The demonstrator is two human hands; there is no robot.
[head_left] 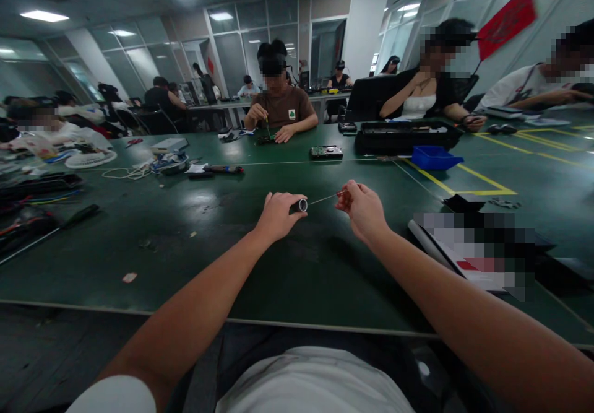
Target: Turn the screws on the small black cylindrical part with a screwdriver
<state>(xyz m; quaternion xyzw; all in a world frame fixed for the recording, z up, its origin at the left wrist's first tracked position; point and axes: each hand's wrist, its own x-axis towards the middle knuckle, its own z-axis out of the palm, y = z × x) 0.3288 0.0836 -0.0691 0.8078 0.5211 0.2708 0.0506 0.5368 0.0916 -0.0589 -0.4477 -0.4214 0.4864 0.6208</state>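
Above the middle of the green table, my left hand [277, 216] is closed around a short black cylinder with a silver ring at its end [301, 205], which looks like a small flashlight. The ringed end faces right and toward me. My right hand [364, 210] pinches the reddish handle of a thin screwdriver [323, 200]. Its slim metal shaft points left at the cylinder's end. Whether the tip touches the cylinder I cannot tell. My fingers hide most of the handle and the rear of the cylinder.
A hard drive [326, 152] lies beyond my hands, with a blue bin [435, 158] and a long black casing [406, 137] to its right. At right is a notebook [457, 249]. Tools and cables [169, 162] lie left. A co-worker [283, 106] sits opposite.
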